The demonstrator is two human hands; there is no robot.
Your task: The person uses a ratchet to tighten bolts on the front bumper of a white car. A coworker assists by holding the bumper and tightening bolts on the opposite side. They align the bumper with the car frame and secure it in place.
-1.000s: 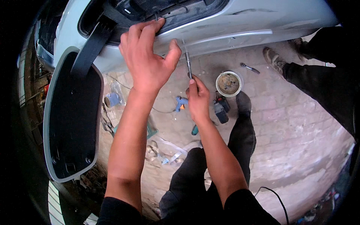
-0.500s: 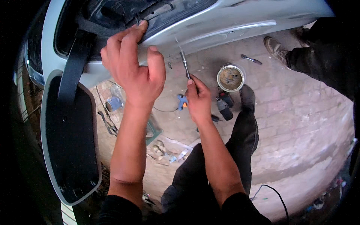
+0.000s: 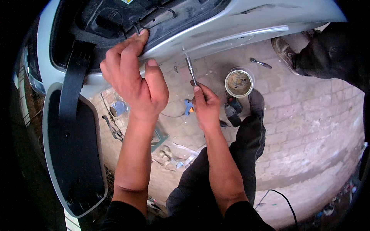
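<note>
My left hand (image 3: 135, 81) rests at the rim of the black recess (image 3: 111, 19) in a silver car body (image 3: 208, 34). Its fingers bend over the rim, its thumb stands apart over the panel, and it holds nothing visible. Pinched between the thumb and fingers of my right hand (image 3: 207, 106) is a slim metal rod-shaped tool (image 3: 190, 70). The rod points up at the panel's lower edge; its far tip is at or very near the surface, and I cannot tell whether it touches. An open flap (image 3: 73, 154), black inside, hangs on a black hinge arm (image 3: 71, 84) at the left.
On the brick floor (image 3: 300, 127) stand an open tin (image 3: 239, 82) and a blue cup (image 3: 117, 108). A blue glue gun (image 3: 188, 107), a black power tool (image 3: 232, 115) and a ratchet (image 3: 261, 63) lie about. Another person's shoe and dark trouser leg (image 3: 327, 57) are at the right.
The view has shifted slightly, so the car body sits a little lower in the picture. Both hands keep nearly the same pose, and the rod stays in my right hand.
</note>
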